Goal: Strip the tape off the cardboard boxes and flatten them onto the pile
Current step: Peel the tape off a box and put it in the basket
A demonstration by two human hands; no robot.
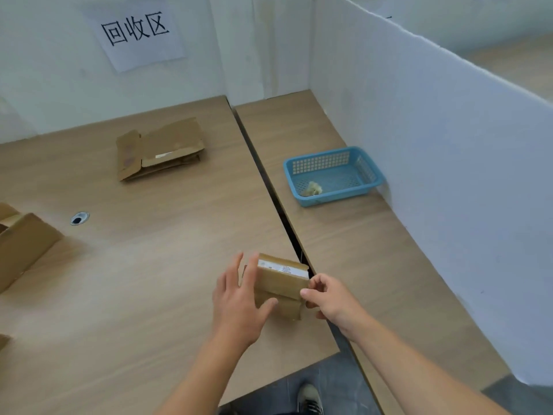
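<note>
Box (279,284) sat near the front edge of the counter (149,265), beside the gap, between the person's two hands. The left hand (239,298) lay spread against its left side, fingers straight and thumb on the front, while the right hand (329,298) pinched its right edge. The pile (160,149) lay well apart at the far side, and a basket (368,166) held a tape wad (311,188).
</note>
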